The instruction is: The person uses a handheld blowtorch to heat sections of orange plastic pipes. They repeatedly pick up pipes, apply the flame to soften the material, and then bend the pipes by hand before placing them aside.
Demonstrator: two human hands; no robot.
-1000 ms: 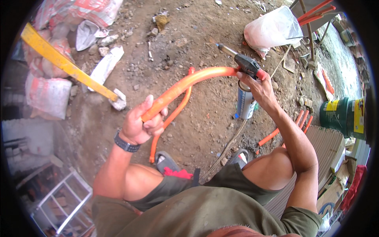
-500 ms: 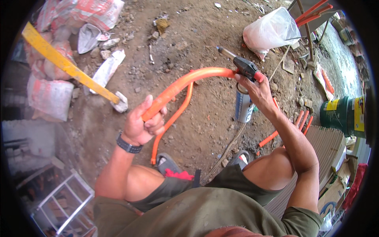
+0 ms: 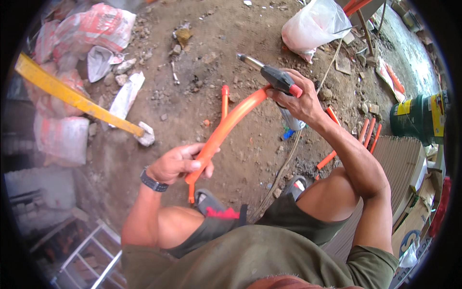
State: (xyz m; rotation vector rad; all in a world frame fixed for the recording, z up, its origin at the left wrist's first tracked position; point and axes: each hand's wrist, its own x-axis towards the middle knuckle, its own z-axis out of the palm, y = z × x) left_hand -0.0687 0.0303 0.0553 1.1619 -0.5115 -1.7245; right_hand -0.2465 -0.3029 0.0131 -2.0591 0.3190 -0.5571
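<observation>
My left hand (image 3: 180,165) is closed around the lower part of a curved orange plastic pipe (image 3: 229,126), thumb on top. The pipe rises to the right, and its upper end meets my right hand (image 3: 297,95); whether those fingers also grip it is hidden. In that right hand is a gas torch (image 3: 279,78) with a black body, a red knob and a metal nozzle pointing up and left. Its canister (image 3: 291,119) shows below the hand, partly covered. No flame is visible. Another orange pipe (image 3: 225,100) lies on the ground, partly behind the held one.
Short orange pipe pieces (image 3: 366,130) lie right of my right forearm, beside stacked grey sheets (image 3: 390,164). A white bag-lined container (image 3: 315,29) and a green bucket (image 3: 409,120) stand right. Left are a yellow bar (image 3: 77,96), sacks (image 3: 60,137) and a metal frame (image 3: 91,255).
My right hand has moved left and slightly up with the torch. My left hand has shifted a little right and down along with the pipe, which now looks less arched.
</observation>
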